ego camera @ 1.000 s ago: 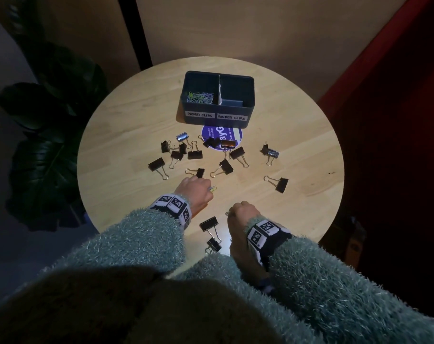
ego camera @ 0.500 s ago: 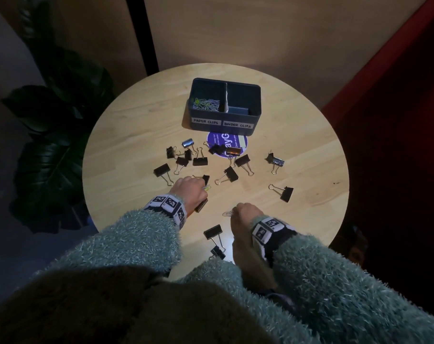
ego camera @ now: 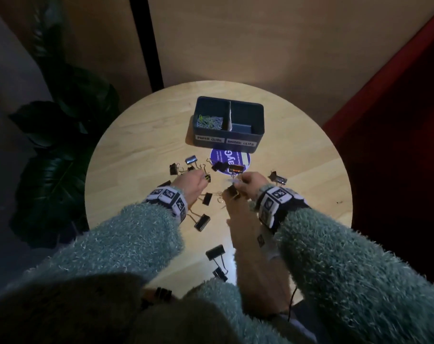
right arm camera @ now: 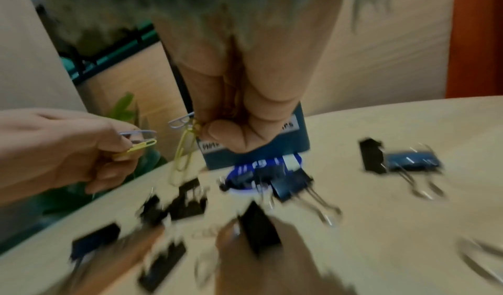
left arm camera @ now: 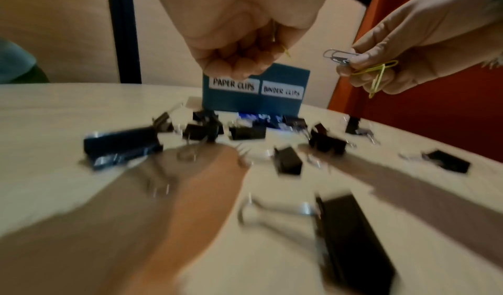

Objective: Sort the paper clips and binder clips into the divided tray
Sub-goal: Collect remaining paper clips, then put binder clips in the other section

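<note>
A dark blue divided tray (ego camera: 259, 135) stands at the back of the round wooden table (ego camera: 136, 145), labelled PAPER CLIPS on the left and BINDER CLIPS on the right. Coloured paper clips (ego camera: 209, 121) lie in its left compartment. Both hands hover over the table in front of the tray. My left hand (ego camera: 203, 178) pinches a silver and a yellow paper clip (right arm camera: 141, 140). My right hand (ego camera: 237, 182) grips silver and yellow paper clips (left arm camera: 375, 73). Several black binder clips (ego camera: 202, 222) lie scattered under and around the hands.
A round purple sticker (ego camera: 232, 155) lies just in front of the tray. A dark leafy plant (ego camera: 62, 145) stands left of the table, and a red surface (ego camera: 397, 95) runs along the right. More binder clips (ego camera: 216, 252) lie near the table's front edge.
Both hands have risen from the table near its front edge and moved forward toward the tray, each carrying paper clips.
</note>
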`<state>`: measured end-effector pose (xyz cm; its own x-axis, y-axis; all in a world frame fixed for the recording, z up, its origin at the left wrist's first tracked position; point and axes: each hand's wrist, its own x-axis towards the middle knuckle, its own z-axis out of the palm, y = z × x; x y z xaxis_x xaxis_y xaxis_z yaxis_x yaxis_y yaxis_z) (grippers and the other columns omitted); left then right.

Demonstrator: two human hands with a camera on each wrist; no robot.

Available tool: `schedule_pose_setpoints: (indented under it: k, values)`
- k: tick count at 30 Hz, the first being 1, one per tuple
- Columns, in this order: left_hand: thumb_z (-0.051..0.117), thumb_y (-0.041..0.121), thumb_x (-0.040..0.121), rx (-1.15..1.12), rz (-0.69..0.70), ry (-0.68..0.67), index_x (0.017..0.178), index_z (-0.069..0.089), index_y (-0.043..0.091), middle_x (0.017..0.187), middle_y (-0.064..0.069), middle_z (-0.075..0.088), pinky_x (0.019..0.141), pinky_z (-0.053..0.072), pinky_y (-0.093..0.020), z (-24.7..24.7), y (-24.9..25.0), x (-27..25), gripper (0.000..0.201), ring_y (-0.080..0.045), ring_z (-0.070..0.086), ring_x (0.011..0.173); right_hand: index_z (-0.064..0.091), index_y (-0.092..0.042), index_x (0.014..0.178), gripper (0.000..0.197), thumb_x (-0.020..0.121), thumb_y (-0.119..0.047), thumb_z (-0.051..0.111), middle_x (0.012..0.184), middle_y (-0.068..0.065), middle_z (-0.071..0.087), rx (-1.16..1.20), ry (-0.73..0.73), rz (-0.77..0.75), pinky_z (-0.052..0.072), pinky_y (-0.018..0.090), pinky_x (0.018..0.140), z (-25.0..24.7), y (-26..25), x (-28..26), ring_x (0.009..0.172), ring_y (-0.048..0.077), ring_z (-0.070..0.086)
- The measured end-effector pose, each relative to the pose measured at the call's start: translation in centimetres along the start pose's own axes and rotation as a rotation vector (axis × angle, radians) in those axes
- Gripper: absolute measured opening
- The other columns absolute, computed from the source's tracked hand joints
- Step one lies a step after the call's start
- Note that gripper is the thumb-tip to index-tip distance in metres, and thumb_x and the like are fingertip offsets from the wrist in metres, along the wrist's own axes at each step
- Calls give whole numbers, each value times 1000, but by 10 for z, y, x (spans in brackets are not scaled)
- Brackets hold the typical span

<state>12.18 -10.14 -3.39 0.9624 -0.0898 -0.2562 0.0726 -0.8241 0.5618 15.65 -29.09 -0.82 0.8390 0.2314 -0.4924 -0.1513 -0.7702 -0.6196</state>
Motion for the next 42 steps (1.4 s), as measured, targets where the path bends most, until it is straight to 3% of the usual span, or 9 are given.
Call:
schedule_pose_setpoints:
  k: [8,17,20,23,27,31,36,39,42]
  values:
    - [33,21,100,-70,-29,192,91,45,8,83,-10,48,68,34,-30,-90,33,83,19,-22,46,78,63,-6,99,12,93,-13,55,71,3,57,342,177,-121,49,29,64,-75,-97,63,64,16,53]
    - [46,15,95,145,-135,106,93,58,7,95,-15,56,72,37,-28,-121,46,158,14,-23,49,83,69,-5,104,20,88,-8,58,93,14,65,46,254,-58,53,42,90,-89,-143,122,88,27,62]
    - [47,25,97,119,-161,38,113,61,-1,115,-21,59,84,46,-33,-116,37,163,34,-27,56,95,65,-11,119,32,91,-3,52,120,10,65,-40,181,-62,49,35,95,-85,-142,123,107,28,62]
    - [44,31,98,18,-136,114,135,47,5,136,-19,47,102,41,-39,-114,24,157,46,-33,50,122,68,-15,111,28,90,-6,53,114,7,68,38,241,-90,48,26,84,-78,-135,118,101,23,63]
    - [48,16,95,-134,-191,241,114,57,5,119,-13,54,91,49,-39,-107,2,132,24,-30,58,102,68,-18,95,12,89,-14,58,90,-3,65,122,186,-173,53,32,87,-56,-120,104,84,13,61]
    - [61,11,85,-51,-378,110,115,50,10,118,-9,52,89,50,-37,-81,-34,98,33,-25,54,102,66,-16,98,10,90,-17,59,102,1,66,-2,40,-208,53,29,85,-28,-97,88,91,14,61]
    - [75,45,70,236,-571,-248,141,24,26,138,-15,32,85,47,-44,-46,-46,61,89,-35,44,120,33,-35,140,67,82,-34,68,140,10,34,-697,-187,-132,39,51,104,19,-73,90,129,31,36]
    - [74,41,74,244,-539,-217,142,25,27,137,-15,31,91,44,-45,-30,-45,57,84,-35,40,123,2,-46,144,98,76,-39,73,153,7,11,-717,-269,-88,35,63,102,44,-65,93,138,38,20]
    - [72,32,78,159,-474,-141,140,34,27,134,-13,34,98,41,-44,-14,-49,54,72,-32,39,124,1,-46,143,99,76,-34,73,147,8,22,-849,-276,-165,43,57,97,59,-59,90,132,36,28]
